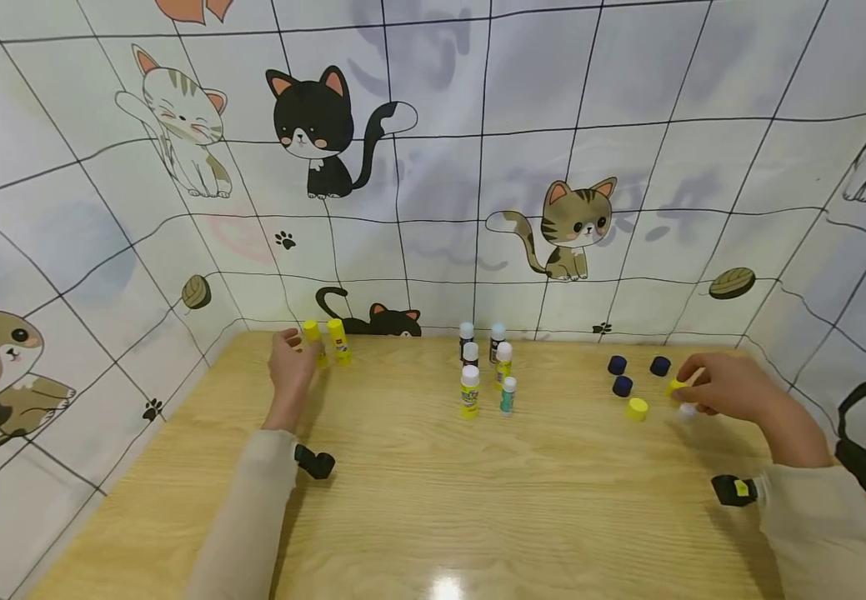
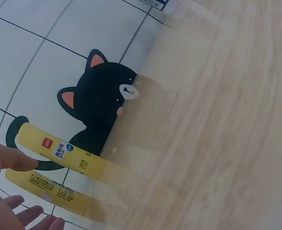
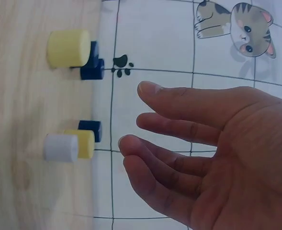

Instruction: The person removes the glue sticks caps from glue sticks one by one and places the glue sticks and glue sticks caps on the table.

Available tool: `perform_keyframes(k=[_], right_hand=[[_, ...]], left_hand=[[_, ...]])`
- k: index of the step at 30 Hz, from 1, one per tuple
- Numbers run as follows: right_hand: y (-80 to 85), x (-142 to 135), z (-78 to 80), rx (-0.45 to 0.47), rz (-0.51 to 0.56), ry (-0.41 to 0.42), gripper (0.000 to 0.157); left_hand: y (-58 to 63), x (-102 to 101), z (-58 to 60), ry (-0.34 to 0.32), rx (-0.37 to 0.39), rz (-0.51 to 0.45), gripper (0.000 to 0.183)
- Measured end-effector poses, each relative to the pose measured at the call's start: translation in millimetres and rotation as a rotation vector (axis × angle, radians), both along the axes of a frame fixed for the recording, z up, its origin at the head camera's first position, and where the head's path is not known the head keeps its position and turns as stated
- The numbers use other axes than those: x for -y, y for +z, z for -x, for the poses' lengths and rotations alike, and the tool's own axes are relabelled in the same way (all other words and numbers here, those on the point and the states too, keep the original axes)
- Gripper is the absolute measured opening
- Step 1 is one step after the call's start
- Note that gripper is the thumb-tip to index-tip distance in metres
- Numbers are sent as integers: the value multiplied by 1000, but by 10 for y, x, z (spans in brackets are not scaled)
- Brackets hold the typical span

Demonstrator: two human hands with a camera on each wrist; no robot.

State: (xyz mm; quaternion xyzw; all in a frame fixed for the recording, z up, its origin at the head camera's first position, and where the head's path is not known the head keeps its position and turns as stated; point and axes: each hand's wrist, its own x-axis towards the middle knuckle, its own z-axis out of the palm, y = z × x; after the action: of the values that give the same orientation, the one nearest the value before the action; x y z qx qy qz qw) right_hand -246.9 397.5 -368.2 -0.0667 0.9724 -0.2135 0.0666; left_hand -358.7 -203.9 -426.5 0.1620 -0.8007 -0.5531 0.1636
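At the back left of the table, my left hand (image 1: 292, 371) is beside two upright yellow glue sticks (image 1: 338, 342). In the left wrist view its thumb overlaps the gap between them, and the fingers are loosely spread near the farther glue stick (image 2: 50, 194). My right hand (image 1: 728, 387) hovers at the right over a group of caps, its fingers loosely bent and apart with nothing between them. Under its fingertips are a yellow cap (image 1: 675, 387) and a white cap (image 1: 687, 411). Another yellow cap (image 1: 637, 408) and three navy caps (image 1: 623, 386) are to their left.
Several small white-capped glue sticks stand mid-table in two rows, among them a yellow one (image 1: 469, 398) and a teal one (image 1: 508, 400). A cat-printed cloth (image 1: 440, 183) rises behind the wooden table (image 1: 402, 500) and along both sides.
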Motion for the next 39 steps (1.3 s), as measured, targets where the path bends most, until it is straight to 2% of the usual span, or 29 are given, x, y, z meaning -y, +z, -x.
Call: perform_keyframes(k=[4,9,13,19,24,31,39], right_hand=[[75,89,-48,-47,-5,31,45],[175,296,-36,-59,43,92,46],[239,453,-58,-38,83,138,48],[285,573,-112,-16,113,170,41],[301,619,-142,-17,113,178,38],[283,664,-123,-4,106,191,37],[272,721,-120,-15,108,221,32]], left_hand=[[-20,22,87,-117,22,25,66],[-41,93,185,-198,48,84,66],[-86,130,242,-226,70,149,58],[-172,127,291,-204,50,198,38],[-195,115,277,-181,35,211,36],[-188,140,228,-214,38,229,36],[-114,69,53,-268,44,244,39]])
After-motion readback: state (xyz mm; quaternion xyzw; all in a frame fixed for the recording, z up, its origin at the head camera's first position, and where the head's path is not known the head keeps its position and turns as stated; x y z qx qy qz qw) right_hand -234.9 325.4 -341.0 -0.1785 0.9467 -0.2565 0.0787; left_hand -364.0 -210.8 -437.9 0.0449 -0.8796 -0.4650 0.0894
